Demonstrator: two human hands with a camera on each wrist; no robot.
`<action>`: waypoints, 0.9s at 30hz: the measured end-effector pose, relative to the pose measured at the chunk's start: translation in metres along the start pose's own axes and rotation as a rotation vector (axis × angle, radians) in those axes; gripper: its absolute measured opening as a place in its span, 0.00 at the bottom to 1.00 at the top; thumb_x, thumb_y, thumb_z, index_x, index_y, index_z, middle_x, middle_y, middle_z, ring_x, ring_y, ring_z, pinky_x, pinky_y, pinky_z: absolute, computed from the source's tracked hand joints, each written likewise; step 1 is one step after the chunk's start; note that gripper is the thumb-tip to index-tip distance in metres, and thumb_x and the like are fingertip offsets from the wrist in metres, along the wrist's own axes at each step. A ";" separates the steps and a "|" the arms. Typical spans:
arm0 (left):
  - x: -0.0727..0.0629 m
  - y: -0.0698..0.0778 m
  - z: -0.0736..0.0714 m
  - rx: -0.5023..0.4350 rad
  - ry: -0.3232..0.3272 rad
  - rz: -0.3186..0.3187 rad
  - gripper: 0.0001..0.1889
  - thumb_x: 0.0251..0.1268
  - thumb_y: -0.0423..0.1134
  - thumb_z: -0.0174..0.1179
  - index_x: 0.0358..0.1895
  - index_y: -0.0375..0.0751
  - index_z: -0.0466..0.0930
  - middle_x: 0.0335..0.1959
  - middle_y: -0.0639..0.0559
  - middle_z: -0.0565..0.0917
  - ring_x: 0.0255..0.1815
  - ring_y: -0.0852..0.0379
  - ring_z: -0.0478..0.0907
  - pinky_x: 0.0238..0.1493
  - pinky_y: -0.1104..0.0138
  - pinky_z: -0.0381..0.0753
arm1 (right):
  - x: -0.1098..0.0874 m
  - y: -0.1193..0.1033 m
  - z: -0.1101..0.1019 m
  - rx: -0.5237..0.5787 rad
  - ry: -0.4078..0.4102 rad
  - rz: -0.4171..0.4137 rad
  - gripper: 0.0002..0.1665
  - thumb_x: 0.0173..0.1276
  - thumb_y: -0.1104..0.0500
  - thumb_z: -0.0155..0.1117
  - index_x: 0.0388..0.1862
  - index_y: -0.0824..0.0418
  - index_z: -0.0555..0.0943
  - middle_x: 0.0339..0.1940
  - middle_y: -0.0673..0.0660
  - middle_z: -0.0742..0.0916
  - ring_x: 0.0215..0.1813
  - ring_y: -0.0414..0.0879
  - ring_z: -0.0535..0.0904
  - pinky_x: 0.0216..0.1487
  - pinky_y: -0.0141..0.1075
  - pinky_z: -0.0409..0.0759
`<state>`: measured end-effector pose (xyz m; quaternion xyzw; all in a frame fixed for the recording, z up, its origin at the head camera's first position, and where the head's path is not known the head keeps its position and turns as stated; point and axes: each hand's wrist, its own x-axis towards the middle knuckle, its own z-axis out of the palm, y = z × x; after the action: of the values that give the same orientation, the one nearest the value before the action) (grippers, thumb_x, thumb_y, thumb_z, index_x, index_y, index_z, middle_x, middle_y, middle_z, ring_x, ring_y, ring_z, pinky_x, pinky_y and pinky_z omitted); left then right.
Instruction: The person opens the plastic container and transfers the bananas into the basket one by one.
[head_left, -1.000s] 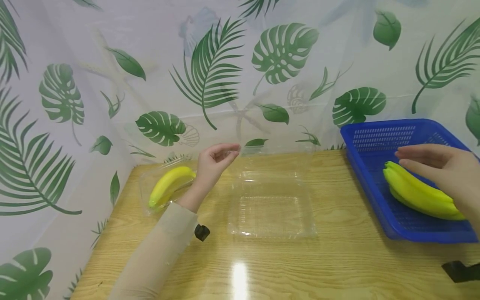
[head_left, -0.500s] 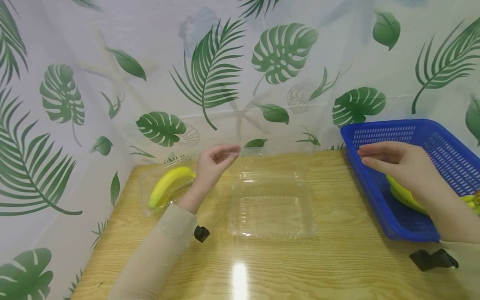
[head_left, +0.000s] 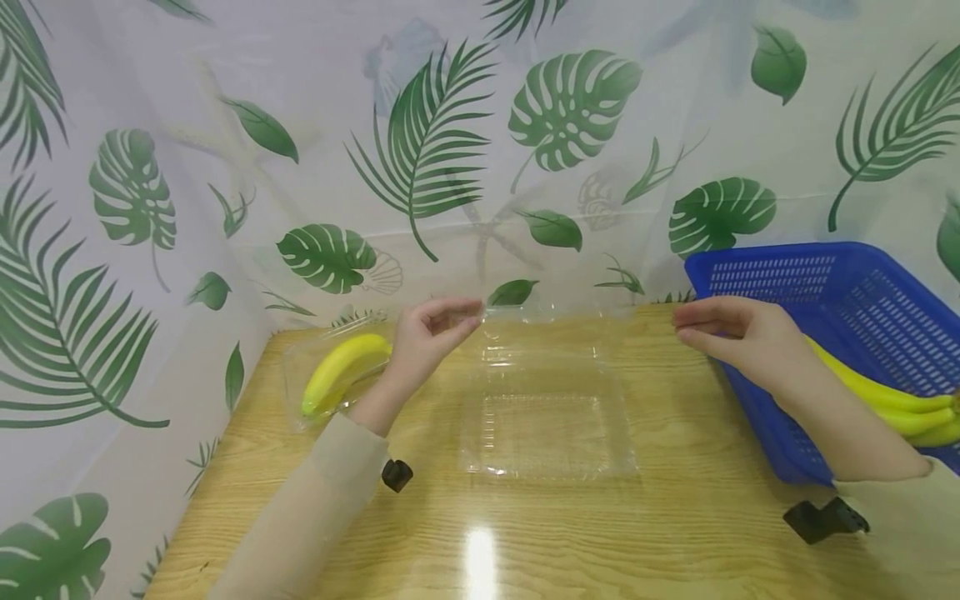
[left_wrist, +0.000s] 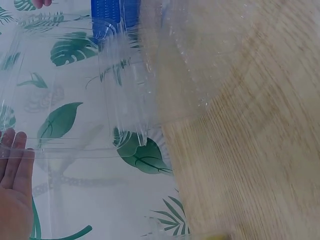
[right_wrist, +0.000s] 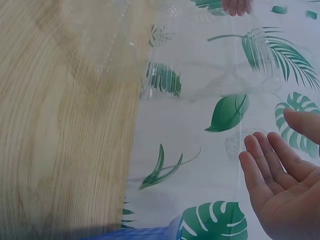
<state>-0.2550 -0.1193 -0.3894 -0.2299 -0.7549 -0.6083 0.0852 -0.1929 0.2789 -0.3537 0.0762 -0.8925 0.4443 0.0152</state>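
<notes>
An open clear plastic clamshell box (head_left: 547,433) lies on the table, its lid (head_left: 540,325) raised at the back. My left hand (head_left: 423,342) is at the lid's left edge, and in the left wrist view its straight fingers (left_wrist: 20,170) overlap that edge; whether they touch it is unclear. My right hand (head_left: 750,342) hovers by the blue basket's left rim, fingers extended, thumb apart, holding nothing. In the right wrist view its palm (right_wrist: 290,200) faces the lid from a distance. Behind my right forearm, a bunch of yellow bananas (head_left: 892,400) lies in the blue basket (head_left: 817,271), partly hidden.
Left of my left hand, another clear container (head_left: 292,396) holds a yellow banana (head_left: 345,371). A leaf-printed cloth (head_left: 450,167) hangs behind the wooden table (head_left: 600,542). Black wrist cameras sit at both cuffs.
My right hand has moved left from above the bananas to the basket's left rim, uncovering more of the bunch. My left hand has stayed almost still beside the lid.
</notes>
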 end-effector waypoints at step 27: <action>-0.054 0.004 0.004 0.437 -0.206 0.357 0.19 0.60 0.30 0.75 0.55 0.35 0.88 0.57 0.40 0.90 0.60 0.43 0.87 0.70 0.53 0.85 | -0.006 -0.011 0.027 -0.038 -0.079 -0.057 0.24 0.76 0.58 0.71 0.65 0.67 0.83 0.59 0.67 0.90 0.45 0.17 0.80 0.47 0.16 0.82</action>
<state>-0.2048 -0.1280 -0.4087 -0.3956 -0.8202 -0.3803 0.1614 -0.1846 0.2521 -0.3620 0.1189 -0.8981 0.4233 -0.0061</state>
